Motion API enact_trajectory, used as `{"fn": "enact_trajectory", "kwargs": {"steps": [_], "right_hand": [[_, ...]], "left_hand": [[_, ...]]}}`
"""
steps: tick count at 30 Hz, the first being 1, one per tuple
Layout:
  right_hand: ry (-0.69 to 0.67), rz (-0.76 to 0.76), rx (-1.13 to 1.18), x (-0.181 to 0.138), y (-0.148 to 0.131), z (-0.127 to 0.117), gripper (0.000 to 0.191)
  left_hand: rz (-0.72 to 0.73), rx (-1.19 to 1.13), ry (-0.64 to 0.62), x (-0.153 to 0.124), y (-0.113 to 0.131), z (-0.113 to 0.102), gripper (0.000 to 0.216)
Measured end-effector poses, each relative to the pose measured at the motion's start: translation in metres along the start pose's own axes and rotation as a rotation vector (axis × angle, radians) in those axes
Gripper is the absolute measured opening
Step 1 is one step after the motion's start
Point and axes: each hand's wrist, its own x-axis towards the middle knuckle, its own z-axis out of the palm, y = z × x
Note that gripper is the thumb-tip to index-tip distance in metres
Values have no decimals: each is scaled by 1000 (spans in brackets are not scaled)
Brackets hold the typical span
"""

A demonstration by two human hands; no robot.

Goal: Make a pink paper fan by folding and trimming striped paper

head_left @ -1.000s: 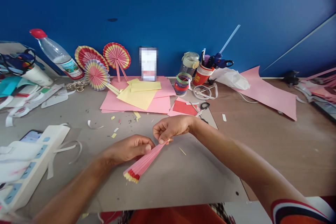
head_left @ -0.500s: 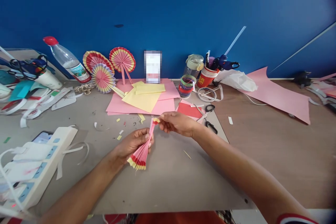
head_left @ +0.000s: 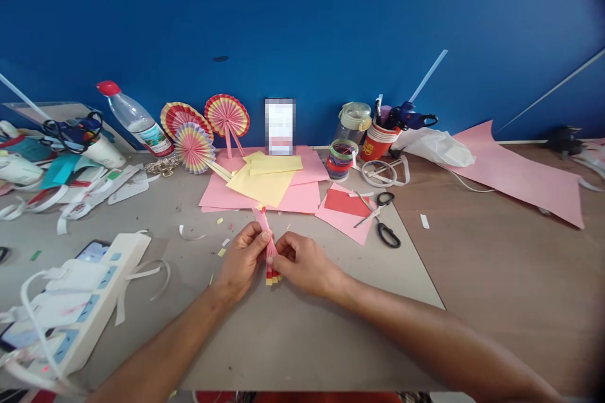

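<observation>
A pleated pink paper strip [head_left: 265, 230] with red and yellow bands at its near end stands almost upright between my hands, over the grey board [head_left: 307, 334]. My left hand [head_left: 242, 259] pinches it from the left, fingers closed on the folds. My right hand [head_left: 302, 262] grips it from the right near the banded end. Both forearms reach in from the bottom edge.
Pink and yellow sheets [head_left: 265, 186] lie just beyond my hands, with scissors [head_left: 385, 227] to the right. Finished paper fans [head_left: 193, 145] and a water bottle [head_left: 135, 119] lean on the blue wall. A white power strip [head_left: 89, 293] sits at left, a pen cup [head_left: 378, 138] at the back.
The folded strip swung from lying slanted to nearly upright. My right hand came down from its far tip to the banded end, close against my left hand.
</observation>
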Motion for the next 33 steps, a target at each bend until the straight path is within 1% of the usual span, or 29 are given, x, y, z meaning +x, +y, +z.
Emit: {"fn": "enact_trajectory", "kwargs": {"steps": [5, 9, 12, 17, 20, 24, 27, 30, 33], "right_hand": [[23, -11, -23, 0, 3, 2, 27], [30, -5, 6, 3, 6, 3, 14], [14, -16, -1, 4, 7, 1, 12], [-59, 9, -18, -1, 10, -2, 10], [-80, 12, -28, -3, 12, -2, 7], [-87, 9, -32, -4, 11, -3, 7], [-91, 5, -51, -3, 10, -3, 8], [-166, 23, -37, -3, 12, -5, 3], [-223, 35, -10, -1, 16, -7, 4]], "left_hand": [[7, 19, 0, 1, -2, 1, 33], [-8, -11, -56, 1, -6, 0, 29], [-36, -71, -87, 3, -4, -1, 27], [-43, -183, -19, 6, 4, -2, 25], [-33, -220, -6, 7, 8, -2, 25], [-38, -251, 23, 8, 7, -3, 25], [-3, -253, 46, 11, 4, -7, 24], [32, -256, 81, 14, 2, -12, 22], [33, -269, 98, 16, 1, -14, 23]]}}
